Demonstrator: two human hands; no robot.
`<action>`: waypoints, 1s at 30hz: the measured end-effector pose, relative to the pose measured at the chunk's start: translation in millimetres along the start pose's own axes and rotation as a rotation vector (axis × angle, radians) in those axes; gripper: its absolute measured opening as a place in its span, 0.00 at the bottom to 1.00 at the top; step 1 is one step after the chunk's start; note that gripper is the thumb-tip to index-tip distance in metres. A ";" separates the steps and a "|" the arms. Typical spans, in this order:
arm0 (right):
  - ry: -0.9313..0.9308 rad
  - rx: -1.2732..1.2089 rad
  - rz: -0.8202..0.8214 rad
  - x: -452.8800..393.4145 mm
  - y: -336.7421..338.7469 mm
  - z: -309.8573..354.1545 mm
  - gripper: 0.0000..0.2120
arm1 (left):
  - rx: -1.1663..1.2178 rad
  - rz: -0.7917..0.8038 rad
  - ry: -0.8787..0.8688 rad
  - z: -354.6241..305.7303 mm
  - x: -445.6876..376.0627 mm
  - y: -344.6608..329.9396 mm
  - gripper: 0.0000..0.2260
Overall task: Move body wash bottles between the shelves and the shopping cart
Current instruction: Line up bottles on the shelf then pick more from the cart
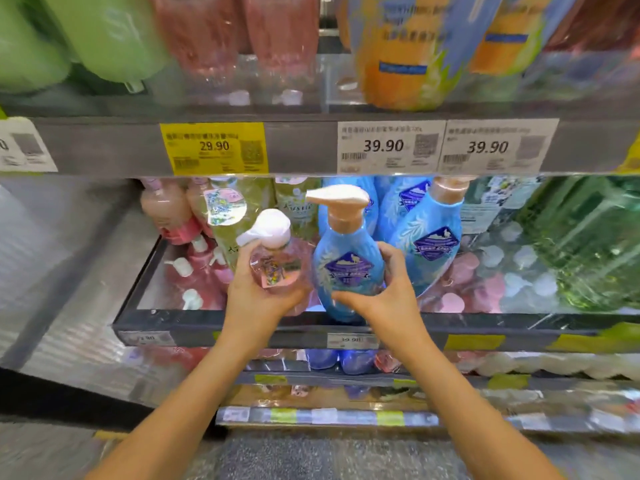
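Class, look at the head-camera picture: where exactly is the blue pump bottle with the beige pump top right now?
The blue pump bottle with the beige pump top is centre frame, gripped by the right hand above the middle shelf's front edge, beside the pink bottle in the left hand.

- A grey shelf edge (304,147) is seen across the top, with a yellow price tag (214,148) and two white tags (391,147) fixed to it.
- A lower shelf (194,323) with a dark rim is set beneath.
- A silvery side panel (69,271) is seen at the left.
- Grey floor (277,459) is shown below.
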State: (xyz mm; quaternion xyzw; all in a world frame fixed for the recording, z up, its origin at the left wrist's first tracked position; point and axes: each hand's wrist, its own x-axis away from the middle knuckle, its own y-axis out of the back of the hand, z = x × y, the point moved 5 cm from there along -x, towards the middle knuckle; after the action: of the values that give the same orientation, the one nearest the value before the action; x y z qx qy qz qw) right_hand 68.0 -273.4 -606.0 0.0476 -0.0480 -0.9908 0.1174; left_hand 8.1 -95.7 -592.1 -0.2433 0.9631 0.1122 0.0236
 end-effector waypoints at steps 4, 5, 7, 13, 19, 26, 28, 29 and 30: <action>-0.024 0.053 -0.004 -6.5 1.1 2.5 0.33 | 0.028 0.018 0.005 8.6 -1.6 -5.3 0.31; -0.039 0.073 0.001 -6.1 2.0 3.7 0.34 | 0.026 0.021 0.014 12.0 -0.7 -6.4 0.33; -0.098 0.192 0.016 -3.7 2.6 5.2 0.38 | 0.023 0.005 0.043 18.9 3.2 -8.0 0.37; -0.372 0.628 -0.026 13.6 -3.9 -6.9 0.27 | 0.050 -0.035 0.089 26.1 3.6 -10.1 0.36; -0.369 0.423 -0.204 4.3 2.8 -20.4 0.24 | 0.050 0.010 0.037 22.5 3.4 -18.9 0.28; -0.387 0.200 -0.320 3.0 6.1 -27.0 0.24 | 0.061 0.032 0.050 27.2 -2.5 -20.7 0.28; -0.373 0.161 -0.332 2.8 2.3 -29.5 0.24 | 0.077 0.029 0.055 27.9 -3.5 -21.3 0.28; -0.364 0.143 -0.339 2.1 0.4 -30.8 0.24 | 0.079 0.028 0.056 28.6 -3.6 -21.5 0.28; -0.355 0.135 -0.347 1.4 -1.3 -31.8 0.24 | 0.078 0.028 0.058 28.6 -3.4 -22.0 0.28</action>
State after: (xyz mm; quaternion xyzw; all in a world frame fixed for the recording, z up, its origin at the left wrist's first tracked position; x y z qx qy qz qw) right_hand 69.7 -275.1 -637.8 -0.1117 -0.1251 -0.9835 -0.0682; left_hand 21.2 -106.4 -624.2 -0.2319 0.9704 0.0679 0.0034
